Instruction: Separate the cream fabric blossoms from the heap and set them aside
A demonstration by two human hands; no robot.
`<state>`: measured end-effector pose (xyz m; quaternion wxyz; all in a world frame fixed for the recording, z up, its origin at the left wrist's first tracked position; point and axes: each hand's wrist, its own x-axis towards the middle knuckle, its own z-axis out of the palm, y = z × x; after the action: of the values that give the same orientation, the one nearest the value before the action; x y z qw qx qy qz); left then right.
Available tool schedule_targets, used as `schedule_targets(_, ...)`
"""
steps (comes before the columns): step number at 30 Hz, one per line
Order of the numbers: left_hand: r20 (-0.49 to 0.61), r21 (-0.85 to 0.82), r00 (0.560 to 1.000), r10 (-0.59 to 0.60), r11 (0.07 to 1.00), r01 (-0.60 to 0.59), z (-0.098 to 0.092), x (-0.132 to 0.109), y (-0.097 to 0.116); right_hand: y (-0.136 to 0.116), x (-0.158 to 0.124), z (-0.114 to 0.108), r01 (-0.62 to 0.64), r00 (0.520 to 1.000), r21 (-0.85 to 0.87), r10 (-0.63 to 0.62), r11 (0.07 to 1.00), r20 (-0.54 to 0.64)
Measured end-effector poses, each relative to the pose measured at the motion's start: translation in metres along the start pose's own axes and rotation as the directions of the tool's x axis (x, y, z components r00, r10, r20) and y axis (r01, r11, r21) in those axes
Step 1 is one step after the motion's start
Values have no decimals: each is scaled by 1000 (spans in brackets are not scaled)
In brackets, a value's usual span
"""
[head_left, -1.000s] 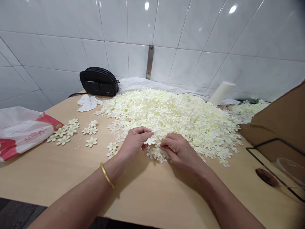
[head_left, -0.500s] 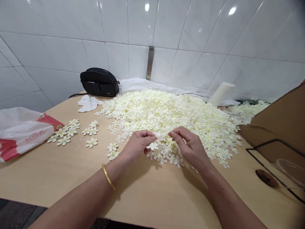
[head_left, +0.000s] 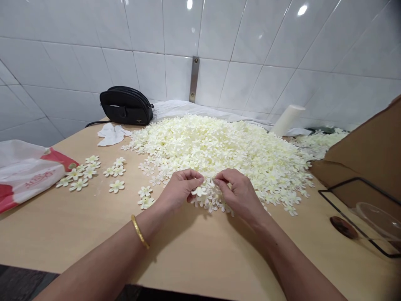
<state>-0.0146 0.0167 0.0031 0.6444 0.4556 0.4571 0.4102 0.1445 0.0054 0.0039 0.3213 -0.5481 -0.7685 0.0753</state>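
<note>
A big heap of cream-white artificial flowers (head_left: 216, 142) covers the middle of the wooden table (head_left: 200, 259). At the heap's front edge my left hand (head_left: 181, 186) pinches one artificial flower (head_left: 199, 191) between thumb and fingers. A gold bangle (head_left: 139, 232) circles that wrist. Just to the right, my right hand (head_left: 236, 190) has its thumb and fingertips pressed together close to the held flower. What lies between those fingertips is too small to make out. Several loose flowers (head_left: 78, 177) lie left of my hands.
A red and white plastic bag (head_left: 34, 173) lies at the left. Behind stand a black pouch (head_left: 125, 106), a crumpled tissue (head_left: 112, 134) and a white cone or roll (head_left: 287, 120). On the right are a cardboard box (head_left: 366, 146), a black wire frame (head_left: 344, 215) and a brown disc (head_left: 343, 227).
My right hand has moved left, nearer to my left hand and its flower. The left hand still holds the flower. The whole view has shifted slightly.
</note>
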Motion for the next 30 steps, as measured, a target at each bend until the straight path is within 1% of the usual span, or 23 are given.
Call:
schedule_targets(2, -51, -3, 998, 21, 1000, -21, 0, 1, 0, 2, 0, 1, 41, 998, -124, -46, 991, -35)
schedule_targets(4, -72, 20, 996, 50, 999, -48, 0, 0, 0, -1, 0, 1, 71, 990, -153, -88, 986, -109)
schedule_targets(5, -77, 43, 994, 79, 996, -76, 1, 0, -1, -4, -1, 0, 92, 984, -115, -108, 989, -142)
schedule_targets(7, -90, 97, 983, 162, 983, -153, 4, -2, -2, -11, -3, -2, 139, 979, 40, -131, 989, -157)
schedule_targets(9, -99, 138, 966, 239, 965, -224, 6, -3, -3, -18, -5, -3, 140, 989, 229, -126, 963, -76)
schedule_targets(11, -88, 140, 960, 266, 957, -252, 7, -5, -3, -23, -7, -3, 70, 994, 367, -94, 928, 49)
schedule_targets(12, -72, 121, 964, 257, 961, -248, 7, -5, -3, -25, -7, -2, 24, 992, 412, -72, 911, 99)
schedule_targets(14, -25, 32, 979, 205, 978, -204, 6, -4, -2, -25, -8, 0, -48, 990, 476, -23, 878, 143)
schedule_targets(16, 33, -117, 991, 129, 985, -124, 4, -3, -3, -23, -8, 2, -87, 992, 514, 29, 854, 119)
schedule_targets(18, 102, -248, 993, 58, 968, -31, 3, -2, -3, -20, -7, 2, -96, 995, 536, 74, 839, 64)
schedule_targets(19, 141, -285, 990, 30, 958, 12, 2, -1, -3, -19, -7, 2, -96, 995, 543, 91, 834, 36)
schedule_targets(21, 216, -306, 976, -5, 949, 73, 2, -2, -3, -17, -6, 2, -80, 994, 554, 105, 829, -14)
schedule_targets(23, 242, -295, 970, -16, 951, 89, 3, -3, -2, -16, -4, 1, -61, 994, 538, 99, 841, -42)
schedule_targets(24, 232, -281, 973, -16, 956, 82, 3, -4, -1, -15, -4, 1, -38, 995, 512, 78, 858, -57)
schedule_targets(26, 174, -229, 985, 1, 973, 40, 4, -5, 0, -15, -4, 2, 39, 995, 427, 6, 903, -103)
schedule_targets(28, 98, -155, 994, 48, 987, -32, 4, -6, 1, -16, -5, 4, 129, 986, 333, -85, 934, -144)
schedule_targets(30, 44, -106, 994, 98, 990, -93, 3, -6, 0, -18, -6, 5, 187, 978, 278, -152, 942, -144)
